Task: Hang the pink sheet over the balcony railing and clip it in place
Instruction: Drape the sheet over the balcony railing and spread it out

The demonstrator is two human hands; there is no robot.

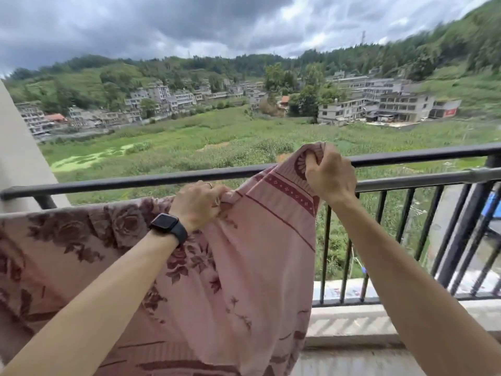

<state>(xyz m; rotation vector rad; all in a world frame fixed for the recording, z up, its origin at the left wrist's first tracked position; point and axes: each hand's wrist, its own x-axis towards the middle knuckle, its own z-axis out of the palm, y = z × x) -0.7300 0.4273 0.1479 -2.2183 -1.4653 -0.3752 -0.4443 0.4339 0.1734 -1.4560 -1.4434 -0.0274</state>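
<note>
The pink sheet [238, 280] with dark red roses and a patterned border hangs in front of the black balcony railing [122, 183]. Its left part is draped over the lower rail. My left hand [199, 204], with a black watch on the wrist, grips a bunch of the sheet's top edge just below the top rail. My right hand [329, 173] grips the sheet's right corner and holds it up at the height of the top rail. No clip is in view.
The railing has two horizontal bars and vertical posts [466, 234] on the right, standing on a concrete ledge [379, 321]. A pale wall [19, 158] closes the left side. Beyond lie green fields and houses.
</note>
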